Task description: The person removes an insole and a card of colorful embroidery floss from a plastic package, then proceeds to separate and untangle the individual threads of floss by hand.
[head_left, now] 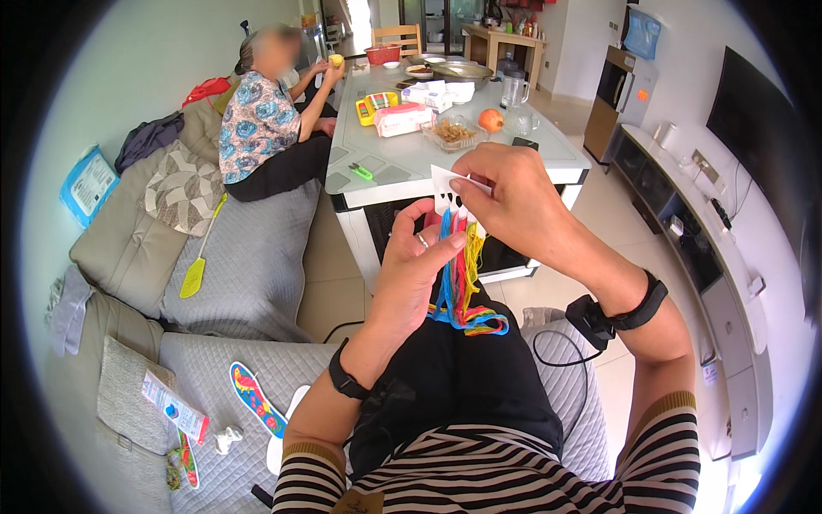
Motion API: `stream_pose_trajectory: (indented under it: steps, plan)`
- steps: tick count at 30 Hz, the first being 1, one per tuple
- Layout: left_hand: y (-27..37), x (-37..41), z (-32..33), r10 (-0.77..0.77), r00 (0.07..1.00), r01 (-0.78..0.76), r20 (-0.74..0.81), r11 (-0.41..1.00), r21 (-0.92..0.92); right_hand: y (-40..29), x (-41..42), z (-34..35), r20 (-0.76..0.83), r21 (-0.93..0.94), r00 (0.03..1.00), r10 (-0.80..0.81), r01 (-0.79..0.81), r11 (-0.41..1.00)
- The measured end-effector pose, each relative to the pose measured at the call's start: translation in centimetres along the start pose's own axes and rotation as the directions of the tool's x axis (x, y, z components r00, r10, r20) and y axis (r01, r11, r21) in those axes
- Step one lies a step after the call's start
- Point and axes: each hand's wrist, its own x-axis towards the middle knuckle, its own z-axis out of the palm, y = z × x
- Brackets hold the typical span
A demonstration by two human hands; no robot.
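Observation:
My right hand (pixel 514 193) pinches the upper part of a white card (pixel 443 186) with holes along it. Bundles of embroidery thread (pixel 459 283) in blue, pink-red and yellow hang from the card, their lower ends bunched on my lap. My left hand (pixel 417 263) is around the threads just under the card, thumb in front; its other fingers are partly hidden behind. On the couch to the left lies a colourful embroidered insole (pixel 257 398), with a white insole partly hidden by my left arm. Another patterned insole (pixel 188 459) lies further left, beside a printed box.
Ahead stands a glass-topped table (pixel 398 183) bearing green thread snips (pixel 361 171), a tissue pack (pixel 403 120), a plastic tray of food (pixel 453 133) and a pomegranate (pixel 490 120). Another person (pixel 266 122) sits on the couch at left. A black cable (pixel 578 360) hangs by my right arm.

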Motion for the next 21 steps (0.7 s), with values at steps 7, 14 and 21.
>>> stream_pose_trajectory:
  steps: [7,14,21]
  plan:
    - [-0.6,-0.2,0.6,-0.008,1.000,0.014,-0.027,0.978,0.209,2.1,-0.9,0.5,-0.030,-0.053,0.999,0.044,-0.046,0.998]
    - [-2.1,0.4,0.8,0.018,1.000,-0.015,-0.014,0.974,0.228,1.6,-1.6,0.5,-0.001,-0.036,0.992,0.127,-0.127,0.991]
    - [-1.5,0.8,0.7,-0.086,0.996,0.083,0.036,0.993,0.086,2.8,-2.2,-0.1,0.008,-0.029,0.992,0.124,-0.123,0.992]
